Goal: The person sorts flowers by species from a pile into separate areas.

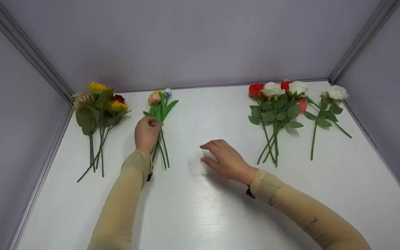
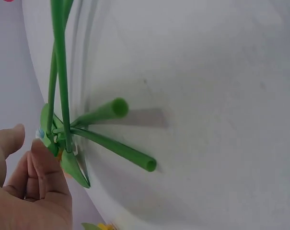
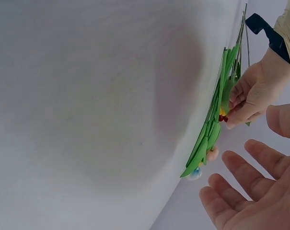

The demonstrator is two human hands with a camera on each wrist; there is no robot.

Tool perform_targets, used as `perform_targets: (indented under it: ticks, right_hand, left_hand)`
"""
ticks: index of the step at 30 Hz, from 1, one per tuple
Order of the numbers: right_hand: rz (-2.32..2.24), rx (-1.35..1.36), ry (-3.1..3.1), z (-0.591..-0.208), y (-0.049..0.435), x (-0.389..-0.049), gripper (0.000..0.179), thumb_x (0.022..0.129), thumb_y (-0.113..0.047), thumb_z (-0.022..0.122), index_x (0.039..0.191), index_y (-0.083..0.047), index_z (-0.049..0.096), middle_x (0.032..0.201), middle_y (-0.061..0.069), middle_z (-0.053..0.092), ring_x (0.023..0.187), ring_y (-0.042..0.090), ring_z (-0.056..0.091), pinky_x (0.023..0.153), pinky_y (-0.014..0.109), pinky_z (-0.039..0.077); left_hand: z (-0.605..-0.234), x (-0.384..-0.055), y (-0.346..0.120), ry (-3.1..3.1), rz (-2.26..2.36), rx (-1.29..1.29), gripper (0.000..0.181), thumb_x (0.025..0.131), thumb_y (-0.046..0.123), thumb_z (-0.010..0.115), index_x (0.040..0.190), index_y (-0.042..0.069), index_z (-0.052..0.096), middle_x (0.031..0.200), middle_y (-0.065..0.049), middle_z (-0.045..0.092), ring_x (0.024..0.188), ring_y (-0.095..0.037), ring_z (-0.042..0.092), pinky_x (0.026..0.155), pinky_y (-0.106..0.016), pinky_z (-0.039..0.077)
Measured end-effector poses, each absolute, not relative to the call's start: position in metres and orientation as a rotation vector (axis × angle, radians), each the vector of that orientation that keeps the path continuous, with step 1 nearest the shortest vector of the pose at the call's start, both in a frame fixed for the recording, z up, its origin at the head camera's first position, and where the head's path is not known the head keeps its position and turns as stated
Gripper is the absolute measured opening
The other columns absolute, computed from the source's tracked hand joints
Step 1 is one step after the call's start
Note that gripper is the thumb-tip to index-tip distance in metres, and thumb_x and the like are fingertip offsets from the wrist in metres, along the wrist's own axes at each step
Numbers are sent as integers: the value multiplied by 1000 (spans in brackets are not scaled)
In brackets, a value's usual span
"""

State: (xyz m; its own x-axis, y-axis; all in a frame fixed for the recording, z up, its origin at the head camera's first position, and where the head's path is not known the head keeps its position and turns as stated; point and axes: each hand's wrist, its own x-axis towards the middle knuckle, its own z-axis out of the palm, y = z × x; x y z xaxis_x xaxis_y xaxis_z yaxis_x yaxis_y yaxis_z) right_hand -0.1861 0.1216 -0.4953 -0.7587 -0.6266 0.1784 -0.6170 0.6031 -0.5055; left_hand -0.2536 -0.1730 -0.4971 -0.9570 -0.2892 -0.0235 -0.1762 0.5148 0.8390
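A small bunch of tulips with peach, yellow and pale blue heads lies on the white table, left of the middle. My left hand is at the upper stems, beside the leaves. In the left wrist view its thumb and loosely bent fingers stand apart near the green stems, with nothing pinched between them. Right of the tulips, my right hand hovers palm down over the table with fingers spread and holds nothing. The right wrist view shows the tulip leaves beyond those fingers.
Sunflowers and other blooms lie at the left. A bunch of red, white and pink roses lies right of centre, with white roses farther right. Grey panels wall the table at the back and sides.
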Motion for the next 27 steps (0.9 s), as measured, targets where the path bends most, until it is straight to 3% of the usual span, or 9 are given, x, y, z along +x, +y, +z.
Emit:
perform_targets:
  ticks: [8, 18, 27]
  right_hand:
    - [-894, -910, 2870, -493, 152, -204, 41, 103, -31, 64, 135, -6, 64, 132, 8, 63, 130, 29, 51, 109, 42, 43]
    - [-995, -539, 2954, -493, 219, -235, 38, 105, -29, 62, 133, -4, 66, 133, 15, 63, 129, 34, 51, 108, 51, 42]
    - [-1094, -234, 3055, -494, 295, -252, 37, 107, -30, 55, 129, -3, 68, 124, 18, 64, 118, 37, 57, 97, 56, 46]
  left_hand:
    - [-495, -252, -147, -2739, -1159, 12, 57, 98, 35, 71, 146, 7, 55, 146, -13, 49, 138, -33, 40, 113, -47, 36]
    - [-494, -232, -91, -2963, -626, -516, 80, 99, 53, 64, 163, 19, 30, 168, -10, 24, 155, -31, 15, 125, -47, 4]
    - [-499, -212, -44, -2952, -379, -878, 83, 97, 64, 57, 164, 24, 27, 169, -7, 20, 156, -29, 13, 125, -51, 5]
